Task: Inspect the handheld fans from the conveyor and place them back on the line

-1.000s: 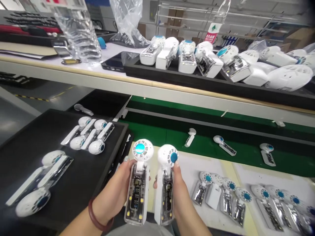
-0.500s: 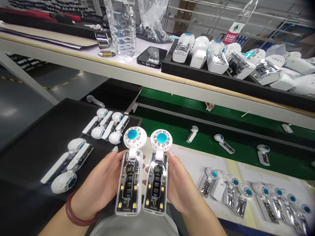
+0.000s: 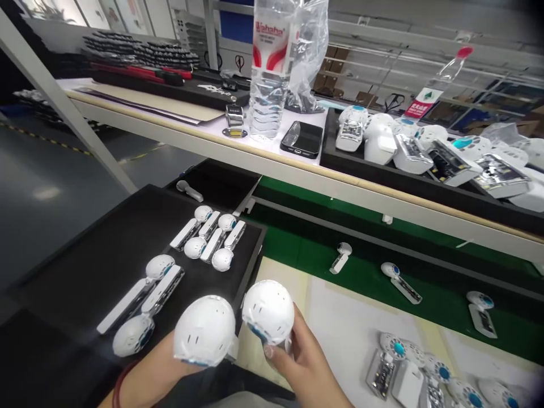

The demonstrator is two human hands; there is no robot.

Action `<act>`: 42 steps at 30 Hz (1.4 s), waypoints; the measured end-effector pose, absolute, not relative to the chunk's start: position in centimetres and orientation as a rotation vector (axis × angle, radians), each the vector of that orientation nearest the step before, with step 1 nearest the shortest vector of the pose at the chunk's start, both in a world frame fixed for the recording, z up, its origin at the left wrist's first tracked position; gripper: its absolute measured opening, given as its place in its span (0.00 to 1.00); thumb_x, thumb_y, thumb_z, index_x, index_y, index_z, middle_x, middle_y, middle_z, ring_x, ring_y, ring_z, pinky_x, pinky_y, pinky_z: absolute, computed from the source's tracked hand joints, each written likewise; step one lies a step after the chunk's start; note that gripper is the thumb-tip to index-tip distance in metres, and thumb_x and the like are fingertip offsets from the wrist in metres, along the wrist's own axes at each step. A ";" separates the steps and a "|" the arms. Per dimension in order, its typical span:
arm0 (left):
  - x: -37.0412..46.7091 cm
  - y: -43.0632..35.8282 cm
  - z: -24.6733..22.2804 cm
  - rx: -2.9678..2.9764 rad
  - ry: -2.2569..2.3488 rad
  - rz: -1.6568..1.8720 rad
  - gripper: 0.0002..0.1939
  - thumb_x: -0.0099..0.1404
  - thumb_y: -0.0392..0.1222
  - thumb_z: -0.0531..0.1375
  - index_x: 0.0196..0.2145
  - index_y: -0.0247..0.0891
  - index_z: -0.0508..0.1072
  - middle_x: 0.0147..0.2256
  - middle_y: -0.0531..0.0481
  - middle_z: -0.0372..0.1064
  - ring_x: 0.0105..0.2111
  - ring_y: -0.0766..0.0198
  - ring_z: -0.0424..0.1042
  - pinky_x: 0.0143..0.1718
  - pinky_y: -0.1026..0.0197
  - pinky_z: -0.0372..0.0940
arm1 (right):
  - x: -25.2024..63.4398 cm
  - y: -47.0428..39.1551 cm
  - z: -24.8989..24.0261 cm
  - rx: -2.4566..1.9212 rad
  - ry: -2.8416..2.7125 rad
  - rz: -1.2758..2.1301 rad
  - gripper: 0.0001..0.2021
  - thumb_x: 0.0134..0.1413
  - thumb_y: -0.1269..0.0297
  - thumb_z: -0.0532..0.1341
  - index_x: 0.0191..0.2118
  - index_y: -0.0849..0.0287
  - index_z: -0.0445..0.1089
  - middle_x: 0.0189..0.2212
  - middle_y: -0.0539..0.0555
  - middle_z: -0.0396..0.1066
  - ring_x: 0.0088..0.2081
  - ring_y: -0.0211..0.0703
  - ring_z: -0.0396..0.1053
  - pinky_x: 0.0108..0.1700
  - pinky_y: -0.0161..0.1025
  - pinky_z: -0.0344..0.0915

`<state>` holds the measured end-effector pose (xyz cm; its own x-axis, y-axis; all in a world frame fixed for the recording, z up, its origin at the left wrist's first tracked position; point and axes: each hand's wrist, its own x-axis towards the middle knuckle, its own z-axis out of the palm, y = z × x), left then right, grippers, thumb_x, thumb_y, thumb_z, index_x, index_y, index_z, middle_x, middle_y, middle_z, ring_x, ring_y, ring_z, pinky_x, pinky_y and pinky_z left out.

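Note:
My left hand [image 3: 172,362] holds a white handheld fan [image 3: 205,328], its round head tilted up so that the smooth back faces me. That head hides most of my left fingers and the handle. In my right hand [image 3: 304,362] is a second handheld fan [image 3: 269,310], close beside the first, with my thumb on its neck. Blue shows at the lower rim of both heads. To the left, a pair of matching fans [image 3: 135,335] lies on a black tray [image 3: 85,249], handles side by side. Behind them is a tight group of several more fans [image 3: 212,245].
A shelf edge [image 3: 297,170] crosses ahead, bearing a water bottle [image 3: 268,85], a phone [image 3: 302,139] and a black tray of fans [image 3: 382,173]. Below it, a green conveyor belt [image 3: 293,243] carries spaced fans. More fans [image 3: 410,371] lie in rows on the white surface at right.
Both fans have tipped from showing their circuit-board handles and blue centres to showing the backs of their heads. My hands have turned with them and sit lower. The camera view has shifted.

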<state>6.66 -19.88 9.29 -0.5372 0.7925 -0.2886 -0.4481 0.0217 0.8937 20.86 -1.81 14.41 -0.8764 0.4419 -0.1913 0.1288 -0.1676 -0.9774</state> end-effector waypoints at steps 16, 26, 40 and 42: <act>5.0 -19.6 13.8 -0.015 1.141 1.729 0.17 0.60 0.43 0.57 0.47 0.41 0.69 0.45 0.47 0.71 0.43 0.56 0.70 0.42 0.58 0.64 | 14.6 -4.9 15.6 -0.913 -0.828 2.906 0.24 0.51 0.64 0.59 0.55 0.52 0.57 0.37 0.53 0.71 0.36 0.45 0.69 0.40 0.43 0.64; 2.3 -22.0 12.3 0.075 1.406 1.638 0.21 0.60 0.46 0.57 0.50 0.43 0.65 0.47 0.48 0.69 0.45 0.55 0.68 0.43 0.58 0.62 | 12.3 -6.7 14.8 -0.982 -0.879 2.910 0.21 0.49 0.62 0.60 0.51 0.54 0.61 0.36 0.53 0.71 0.36 0.44 0.69 0.40 0.41 0.65; -0.5 -21.2 6.9 0.701 2.542 0.328 0.13 0.60 0.39 0.46 0.37 0.31 0.67 0.35 0.33 0.68 0.35 0.44 0.70 0.31 0.51 0.61 | 10.0 -4.3 10.0 -0.343 -2.779 1.752 0.20 0.51 0.73 0.55 0.49 0.48 0.65 0.47 0.51 0.65 0.50 0.48 0.59 0.53 0.48 0.52; -0.5 -21.6 6.9 0.743 2.544 0.295 0.15 0.60 0.34 0.44 0.38 0.31 0.67 0.35 0.33 0.68 0.34 0.44 0.70 0.30 0.50 0.60 | 9.2 -4.3 9.7 -0.062 -3.029 1.443 0.23 0.48 0.78 0.53 0.50 0.50 0.64 0.46 0.52 0.67 0.49 0.47 0.59 0.53 0.48 0.52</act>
